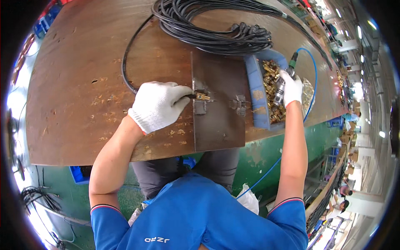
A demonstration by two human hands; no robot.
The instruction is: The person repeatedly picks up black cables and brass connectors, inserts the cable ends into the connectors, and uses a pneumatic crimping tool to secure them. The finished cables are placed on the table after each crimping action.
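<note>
My left hand [156, 106], in a white knit glove, pinches the end of a black cable [124, 62]. A brass-coloured connector [203, 96] sticks out past the fingertips, over a dark flat board [218, 133] with silvery patches and small fittings on it. In my right hand [293, 89], also gloved, is a silver and green air screwdriver [280, 92]. A blue air hose [315, 71] leaves its upper end. The tool is over the right side of a blue bin [256, 89], which holds many small brass parts [270, 79]. The fingers partly cover its body.
A big coil of black cable [179, 25] lies at the back of the brown table [75, 91]. Right of the bin is a clear plastic bag [307, 93]. Below the table's front edge are my legs and a green floor [258, 158]. Several people are far off at the right.
</note>
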